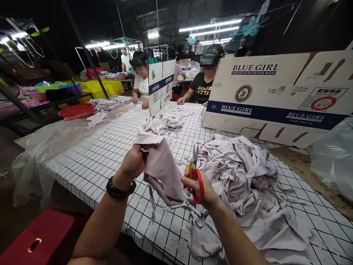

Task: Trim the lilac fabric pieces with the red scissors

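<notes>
Pale mauve fabric piece (163, 163): gripped in curled left hand (132, 162); right hand (209, 194) closed around red-handled metal scissors (196, 176).

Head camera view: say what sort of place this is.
Probably a garment workshop: a heap of pale cloth lies on a gridded table, and the right hand holds scissors.

Table (91, 154) is open for you L of your L hand (134, 162), from near L corner up the L edge; small pile (162, 125) blocks you twd the far edge. R side's tight: big pile (237, 173) runs twd the near edge, big box (284, 88) stands behind it, leaving you a narrow strip by the R edge.
</notes>
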The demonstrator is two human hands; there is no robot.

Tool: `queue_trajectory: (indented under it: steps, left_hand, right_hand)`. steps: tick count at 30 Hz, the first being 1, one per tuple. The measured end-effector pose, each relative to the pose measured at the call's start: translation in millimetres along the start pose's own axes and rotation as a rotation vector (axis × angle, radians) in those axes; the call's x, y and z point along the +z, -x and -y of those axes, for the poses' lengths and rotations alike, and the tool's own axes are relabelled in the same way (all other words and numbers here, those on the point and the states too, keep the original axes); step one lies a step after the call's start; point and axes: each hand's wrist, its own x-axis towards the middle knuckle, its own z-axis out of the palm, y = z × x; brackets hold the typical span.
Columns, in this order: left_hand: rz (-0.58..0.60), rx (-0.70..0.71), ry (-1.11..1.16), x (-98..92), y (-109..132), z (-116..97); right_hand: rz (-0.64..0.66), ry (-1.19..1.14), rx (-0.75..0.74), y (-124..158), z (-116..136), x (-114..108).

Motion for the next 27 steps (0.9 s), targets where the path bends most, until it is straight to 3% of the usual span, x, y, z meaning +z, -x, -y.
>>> queue_trajectory:
  steps: [4, 7, 11, 15, 19, 27]
  left_hand:
    - [-0.039, 0.196, -0.342, -13.4, 16.3, -38.8]
    - [0.026, 0.207, -0.459, -9.8, 34.6, -59.1]
    - [0.257, 0.076, -0.605, 6.4, 43.4, -54.1]
    - [0.380, 0.058, -0.675, 19.1, 40.9, -39.9]
    - [0.338, 0.106, -0.653, 21.1, 34.1, -37.7]
    - [0.267, 0.126, -0.645, 6.7, 7.4, -30.7]
  right_hand:
    - [-0.141, 0.028, -0.092, -4.4, 19.9, -9.5]
    - [-0.076, 0.047, -0.100, 4.6, 31.4, 3.3]
    - [0.159, -0.001, -0.082, 21.6, 32.0, 38.6]
    - [0.151, 0.022, -0.104, 20.4, 21.0, 54.9]
    - [0.052, -0.111, -0.082, 11.9, 22.0, 37.6]
    - [-0.051, -0.009, -0.192, 15.9, 69.8, -12.9]
